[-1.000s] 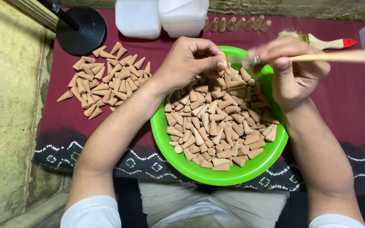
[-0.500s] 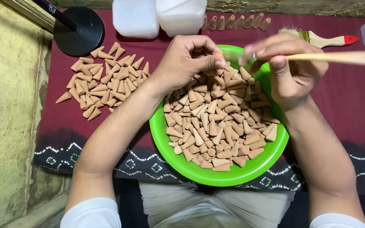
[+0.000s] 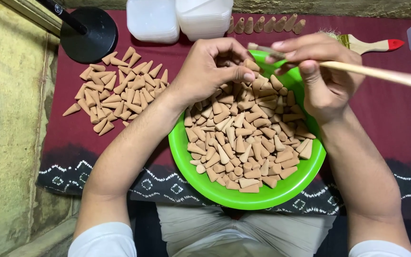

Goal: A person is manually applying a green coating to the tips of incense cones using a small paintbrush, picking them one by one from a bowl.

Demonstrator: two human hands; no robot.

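A green bowl [image 3: 224, 192] full of tan clay cones [image 3: 243, 138] sits in front of me on a maroon cloth [image 3: 396, 114]. My left hand [image 3: 212, 66] hovers over the bowl's far rim, fingers curled around one cone [image 3: 251, 64]. My right hand [image 3: 322, 71] holds a long wooden stick [image 3: 381, 74] whose tip meets that cone between the two hands.
A loose heap of cones [image 3: 115, 90] lies on the cloth at the left. Translucent plastic boxes [image 3: 181, 18] and a row of upright cones [image 3: 267, 24] stand at the back. A black round stand base [image 3: 89, 35] is back left, a red-handled brush [image 3: 372, 45] back right.
Both hands stay over the bowl's far rim with only small finger movements; the stick's tip remains at the cone in my left hand.
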